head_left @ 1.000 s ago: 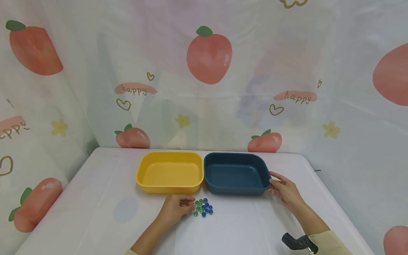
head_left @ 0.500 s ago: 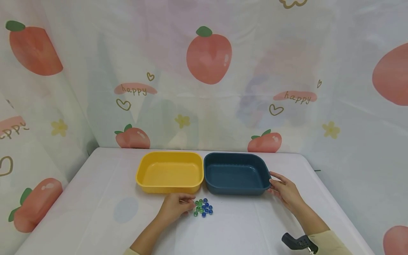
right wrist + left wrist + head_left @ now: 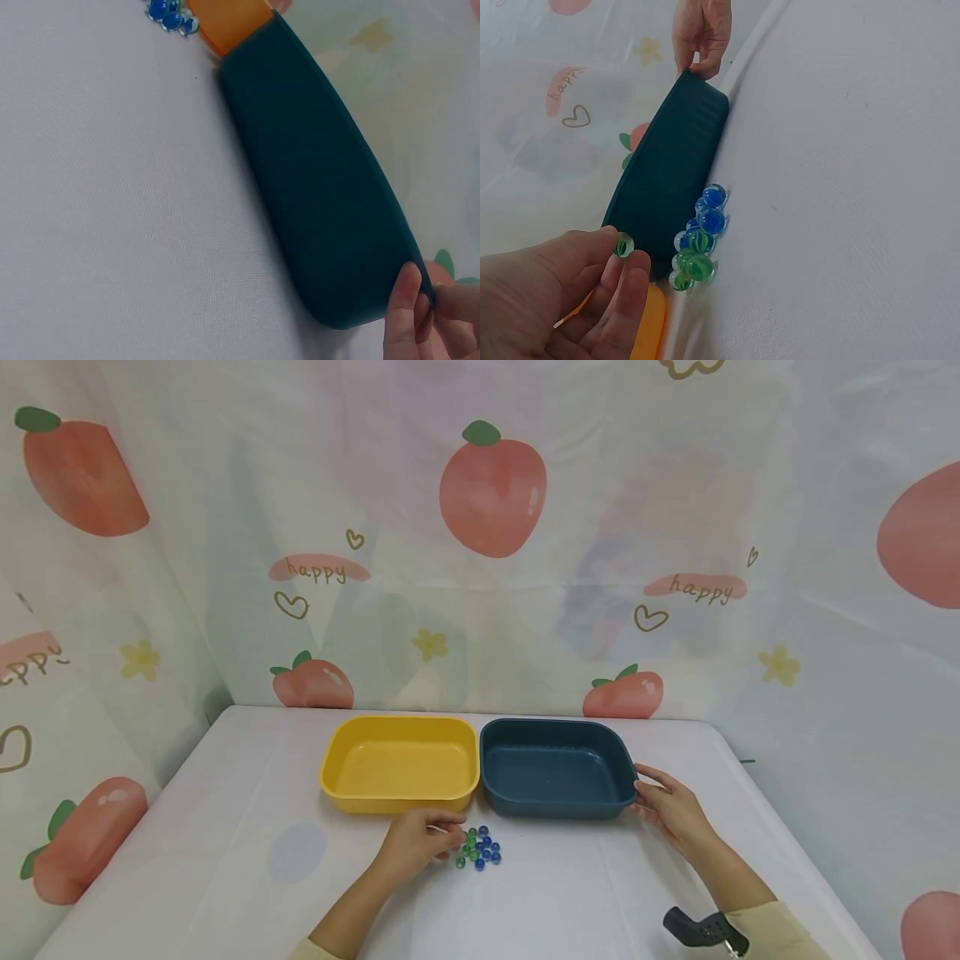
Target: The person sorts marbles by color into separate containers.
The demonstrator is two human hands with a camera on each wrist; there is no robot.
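Between its thumb and fingertips my left hand (image 3: 420,843) pinches a clear marble with green swirls (image 3: 625,244), raised off the table in the left wrist view. Just right of those fingers, a cluster of green and blue marbles (image 3: 486,847) lies on the white cloth. My right hand (image 3: 677,814) grips the right end of the dark teal basin (image 3: 558,808), its thumb and fingers on either side of the rim (image 3: 420,274). The yellow basin (image 3: 367,800) stands against the teal one on the left, behind my left hand.
A white cloth covers the table (image 3: 555,902). Behind it hangs a fabric backdrop (image 3: 487,635) printed with peaches. A black curved object (image 3: 705,931) sits by the right sleeve.
My left hand has risen slightly and shifted a little to the right, the green marble pinched in its fingers. The right hand and both basins stay where they were.
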